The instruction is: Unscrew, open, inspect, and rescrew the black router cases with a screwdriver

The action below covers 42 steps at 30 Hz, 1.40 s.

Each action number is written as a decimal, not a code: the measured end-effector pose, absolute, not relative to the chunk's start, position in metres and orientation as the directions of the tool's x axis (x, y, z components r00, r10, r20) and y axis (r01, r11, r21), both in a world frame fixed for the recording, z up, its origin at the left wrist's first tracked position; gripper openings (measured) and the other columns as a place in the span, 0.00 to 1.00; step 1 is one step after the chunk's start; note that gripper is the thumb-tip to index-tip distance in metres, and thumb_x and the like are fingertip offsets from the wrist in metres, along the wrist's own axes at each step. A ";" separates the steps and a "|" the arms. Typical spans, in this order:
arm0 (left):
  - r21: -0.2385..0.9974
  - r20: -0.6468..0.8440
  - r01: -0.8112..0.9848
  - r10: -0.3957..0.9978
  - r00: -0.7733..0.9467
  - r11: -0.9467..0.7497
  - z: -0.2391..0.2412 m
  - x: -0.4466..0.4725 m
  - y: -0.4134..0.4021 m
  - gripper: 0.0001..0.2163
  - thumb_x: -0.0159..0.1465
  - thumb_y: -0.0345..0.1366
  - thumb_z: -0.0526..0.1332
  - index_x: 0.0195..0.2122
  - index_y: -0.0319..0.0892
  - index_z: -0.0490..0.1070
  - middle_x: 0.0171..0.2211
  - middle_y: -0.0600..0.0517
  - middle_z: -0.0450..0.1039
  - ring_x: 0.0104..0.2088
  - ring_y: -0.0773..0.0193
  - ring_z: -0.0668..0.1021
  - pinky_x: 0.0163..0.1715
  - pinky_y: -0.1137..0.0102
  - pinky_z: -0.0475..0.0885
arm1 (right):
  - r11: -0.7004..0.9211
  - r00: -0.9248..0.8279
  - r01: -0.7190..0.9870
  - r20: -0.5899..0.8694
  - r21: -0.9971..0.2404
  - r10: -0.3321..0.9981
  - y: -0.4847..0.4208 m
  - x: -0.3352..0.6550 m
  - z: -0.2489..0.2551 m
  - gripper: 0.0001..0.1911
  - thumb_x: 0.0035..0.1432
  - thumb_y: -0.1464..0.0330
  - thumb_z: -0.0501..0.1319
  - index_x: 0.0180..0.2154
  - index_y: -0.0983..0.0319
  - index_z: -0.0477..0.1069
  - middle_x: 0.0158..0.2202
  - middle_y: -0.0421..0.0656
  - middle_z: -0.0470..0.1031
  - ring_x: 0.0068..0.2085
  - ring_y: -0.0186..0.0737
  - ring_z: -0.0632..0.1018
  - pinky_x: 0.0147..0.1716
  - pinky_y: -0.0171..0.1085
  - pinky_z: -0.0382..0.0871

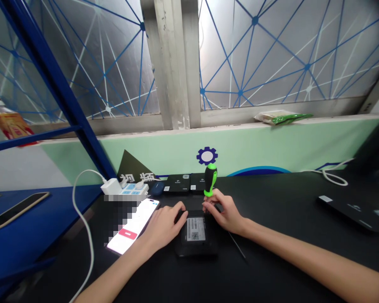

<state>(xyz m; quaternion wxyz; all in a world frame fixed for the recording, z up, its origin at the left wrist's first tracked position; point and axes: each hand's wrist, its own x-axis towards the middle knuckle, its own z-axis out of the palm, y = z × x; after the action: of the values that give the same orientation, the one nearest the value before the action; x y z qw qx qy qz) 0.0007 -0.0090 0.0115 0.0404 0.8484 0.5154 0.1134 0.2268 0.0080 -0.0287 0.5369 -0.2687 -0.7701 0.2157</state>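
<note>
A small black device (196, 248) with a white label lies flat on the black table (271, 261). My left hand (164, 225) rests on the device's left top corner, fingers curled down against it. My right hand (225, 210) grips a green-and-black screwdriver (210, 180) that stands upright, its tip at the device's top right corner.
A lit phone (134, 225) lies left of the device. Behind it sit a white power strip (126, 188) with a cable, a dark mouse-like object (157, 188) and flat black boxes (177, 183). Another black device (356, 210) lies far right. A second phone (15, 209) rests on the blue shelf.
</note>
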 end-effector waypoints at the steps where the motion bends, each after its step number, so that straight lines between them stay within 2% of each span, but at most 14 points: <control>1: 0.186 0.152 0.864 0.883 0.444 -0.467 0.011 0.000 -0.009 0.12 0.72 0.43 0.48 0.40 0.47 0.69 0.25 0.53 0.73 0.27 0.57 0.76 0.26 0.69 0.61 | 0.762 -0.284 0.182 0.708 -0.622 0.646 0.008 0.226 -0.028 0.05 0.68 0.65 0.56 0.37 0.59 0.64 0.27 0.41 0.75 0.27 0.37 0.78 0.29 0.34 0.73; 8: 0.196 0.161 0.864 0.884 0.438 -0.464 0.009 0.000 -0.007 0.13 0.72 0.44 0.48 0.41 0.47 0.69 0.26 0.53 0.74 0.28 0.57 0.77 0.27 0.69 0.62 | 0.755 -0.293 0.181 0.698 -0.631 0.653 0.008 0.226 -0.026 0.07 0.68 0.64 0.57 0.37 0.59 0.65 0.26 0.41 0.75 0.27 0.37 0.78 0.28 0.34 0.73; 16: 0.201 0.139 0.862 0.884 0.446 -0.466 0.013 0.001 -0.009 0.13 0.72 0.44 0.48 0.41 0.47 0.70 0.27 0.53 0.74 0.29 0.56 0.77 0.26 0.70 0.61 | 0.733 -0.277 0.205 0.680 -0.648 0.679 0.011 0.225 -0.032 0.09 0.66 0.62 0.60 0.34 0.59 0.64 0.25 0.38 0.72 0.24 0.34 0.73 0.25 0.32 0.70; 20: 0.213 0.153 0.858 0.883 0.443 -0.467 0.011 -0.001 -0.008 0.13 0.72 0.44 0.49 0.41 0.47 0.70 0.27 0.53 0.74 0.28 0.56 0.77 0.26 0.71 0.60 | 0.736 -0.335 0.199 0.661 -0.647 0.672 0.011 0.228 -0.030 0.08 0.69 0.63 0.54 0.38 0.60 0.66 0.27 0.40 0.75 0.26 0.35 0.75 0.29 0.33 0.70; 24: 0.217 0.143 0.856 0.883 0.448 -0.469 0.011 -0.001 -0.008 0.13 0.72 0.44 0.48 0.41 0.47 0.69 0.25 0.54 0.73 0.27 0.57 0.77 0.25 0.71 0.59 | 0.757 -0.370 0.181 0.670 -0.628 0.644 0.009 0.231 -0.029 0.11 0.72 0.65 0.49 0.45 0.60 0.67 0.31 0.42 0.77 0.29 0.36 0.78 0.32 0.34 0.72; 28: 0.206 0.142 0.858 0.882 0.449 -0.470 0.010 -0.001 -0.007 0.12 0.73 0.44 0.48 0.42 0.47 0.69 0.25 0.55 0.72 0.27 0.58 0.76 0.25 0.71 0.59 | 0.783 -0.399 0.172 0.684 -0.598 0.610 0.007 0.232 -0.027 0.11 0.72 0.67 0.49 0.48 0.61 0.67 0.31 0.42 0.78 0.29 0.36 0.78 0.34 0.34 0.71; 31: 0.200 0.138 0.859 0.881 0.452 -0.472 0.009 -0.002 -0.006 0.12 0.73 0.44 0.48 0.42 0.48 0.69 0.25 0.55 0.72 0.27 0.57 0.77 0.26 0.71 0.60 | 0.794 -0.385 0.189 0.701 -0.577 0.601 0.006 0.232 -0.026 0.09 0.71 0.68 0.50 0.47 0.61 0.67 0.29 0.42 0.78 0.27 0.35 0.76 0.32 0.33 0.71; 37: 0.202 0.110 0.865 0.888 0.447 -0.460 0.011 -0.001 -0.006 0.12 0.72 0.44 0.47 0.41 0.47 0.69 0.24 0.55 0.71 0.27 0.58 0.76 0.26 0.71 0.59 | 0.777 -0.348 0.199 0.698 -0.597 0.626 0.009 0.230 -0.030 0.07 0.69 0.68 0.55 0.37 0.61 0.67 0.29 0.42 0.77 0.28 0.35 0.78 0.32 0.33 0.71; 42: 0.198 0.113 0.863 0.885 0.451 -0.465 0.011 -0.001 -0.006 0.13 0.72 0.44 0.47 0.41 0.47 0.69 0.25 0.54 0.71 0.27 0.58 0.76 0.27 0.71 0.60 | 0.766 -0.343 0.201 0.689 -0.610 0.639 0.009 0.230 -0.030 0.08 0.70 0.68 0.54 0.36 0.61 0.67 0.28 0.41 0.76 0.27 0.35 0.77 0.31 0.33 0.71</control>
<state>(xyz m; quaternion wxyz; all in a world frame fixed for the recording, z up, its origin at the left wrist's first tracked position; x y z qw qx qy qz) -0.0013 -0.0059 0.0106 0.0557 0.8500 0.5142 0.1001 0.2296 0.0091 -0.0300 0.5080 -0.2657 -0.7905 0.2153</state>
